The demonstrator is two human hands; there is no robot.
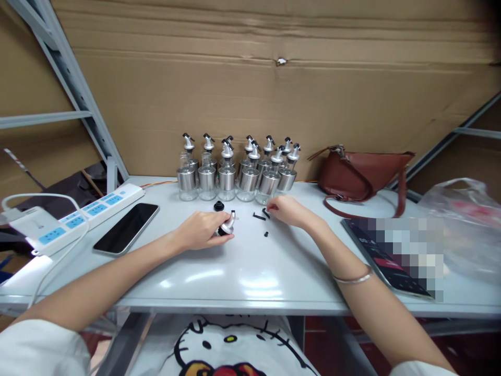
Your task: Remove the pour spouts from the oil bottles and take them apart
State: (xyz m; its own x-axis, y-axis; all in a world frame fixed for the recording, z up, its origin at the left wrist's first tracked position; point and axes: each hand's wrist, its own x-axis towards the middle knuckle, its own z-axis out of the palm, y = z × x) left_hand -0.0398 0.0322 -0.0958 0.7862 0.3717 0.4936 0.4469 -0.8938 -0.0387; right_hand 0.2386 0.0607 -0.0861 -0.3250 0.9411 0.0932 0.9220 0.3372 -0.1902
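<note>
Nearest the viewpoint, white cloth with a cartoon-cat print (230,344) is seen below the front edge of a pale, glossy table (235,266). On the tabletop, a screen device (385,261) is placed at the right and a dark-screened smartphone (127,228) at the left, beside a white power strip (92,216). Between them, a silver pour spout with a black base (228,225) is gripped between the thumb and fingers of the left hand (198,230), above the table. A small black plug (266,234) is seen on the near side of a slender black piece (259,216). A second black piece (266,213) is met by the fingertips of the right hand (287,210); whether it is pinched or merely touched cannot be told. The step in hand is judged to be the singling out of a small loose part while the spout is held ready. For pieces so slender, a precise fingertip pinch is called for, with the spout kept steady and the neighbouring parts undisturbed. Slightly farther back, a black stopper (218,206) is set just beyond the left hand. Behind it, glass bottles with metal sleeves (227,179) are grouped upright; most are fitted with spouts, but bare necks are shown by the two leftmost in front. A brown handbag (352,175) is placed to their right, and the view is closed by a cardboard backing (235,78).
</note>
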